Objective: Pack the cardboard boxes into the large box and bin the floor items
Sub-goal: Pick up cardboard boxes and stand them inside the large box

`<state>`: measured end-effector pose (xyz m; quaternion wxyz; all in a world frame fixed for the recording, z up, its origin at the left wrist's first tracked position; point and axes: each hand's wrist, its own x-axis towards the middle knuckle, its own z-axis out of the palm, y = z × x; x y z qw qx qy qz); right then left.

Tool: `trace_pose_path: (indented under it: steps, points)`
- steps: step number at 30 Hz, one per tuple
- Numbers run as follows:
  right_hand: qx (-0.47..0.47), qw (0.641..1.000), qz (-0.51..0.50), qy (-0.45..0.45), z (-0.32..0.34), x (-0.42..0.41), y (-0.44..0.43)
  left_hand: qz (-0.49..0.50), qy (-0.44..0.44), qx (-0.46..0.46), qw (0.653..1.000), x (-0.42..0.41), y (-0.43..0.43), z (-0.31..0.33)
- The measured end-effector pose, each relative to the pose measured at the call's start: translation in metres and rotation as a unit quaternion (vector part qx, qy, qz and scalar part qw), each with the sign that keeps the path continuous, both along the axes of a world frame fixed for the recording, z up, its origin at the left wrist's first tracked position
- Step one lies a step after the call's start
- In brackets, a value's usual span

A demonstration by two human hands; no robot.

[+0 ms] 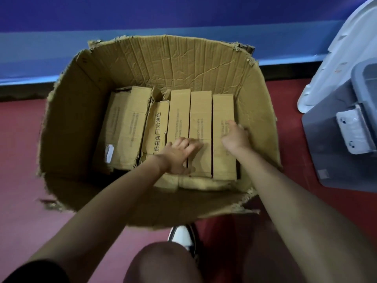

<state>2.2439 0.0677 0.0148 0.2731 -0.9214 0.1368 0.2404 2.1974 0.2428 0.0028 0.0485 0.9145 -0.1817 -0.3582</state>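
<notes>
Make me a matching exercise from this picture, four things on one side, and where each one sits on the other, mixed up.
Things
1. left hand
2. right hand
3. grey plastic bin
4. shoe

Places
A. on the red floor, right of the large cardboard box
B. under the large box's near edge
C. on the rightmost small box
D. flat on the middle small boxes

Pairs: 1-D, 2-C, 3-A, 4-B

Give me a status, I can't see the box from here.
Left hand and right hand flat on small boxes, gripping nothing. Boxes standing in rows inside large box. Nothing in the way.
</notes>
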Motion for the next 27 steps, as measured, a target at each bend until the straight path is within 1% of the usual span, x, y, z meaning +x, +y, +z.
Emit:
trace_pose_path:
  steps: [3, 5, 7, 12, 16, 18, 21, 24, 27]
  points:
    - [0.014, 0.992, 0.124, -0.007, 0.063, -0.021, -0.004, 0.043, -0.052, -0.033, 0.997, -0.016, 0.008, 0.062]
    - [0.006, 0.985, 0.175, -0.006, 0.113, -0.038, -0.006, 0.062, -0.067, -0.057, 0.994, -0.026, 0.013, 0.113]
    - [-0.003, 0.979, 0.203, 0.003, 0.169, -0.056, -0.007, 0.074, -0.069, -0.068, 0.993, -0.039, 0.016, 0.172]
    - [-0.037, 0.959, 0.274, 0.053, 0.311, -0.095, -0.013, 0.083, -0.06, -0.05, 0.993, -0.065, 0.023, 0.316]
    - [-0.092, 0.941, 0.325, 0.037, 0.405, -0.127, -0.022, 0.086, -0.058, -0.039, 0.994, -0.092, 0.021, 0.416]
    - [-0.108, 0.935, 0.335, 0.035, 0.446, -0.144, -0.028, 0.086, -0.052, -0.032, 0.994, -0.107, 0.016, 0.459]
    - [-0.107, 0.941, 0.32, 0.029, 0.5, -0.165, -0.036, 0.091, -0.039, -0.018, 0.995, -0.13, 0.01, 0.513]
    - [-0.094, 0.95, 0.298, 0.017, 0.537, -0.185, -0.041, 0.095, -0.034, -0.01, 0.995, -0.152, 0.002, 0.549]
    - [-0.072, 0.956, 0.284, 0.01, 0.565, -0.209, -0.042, 0.104, -0.031, -0.022, 0.994, -0.173, -0.003, 0.58]
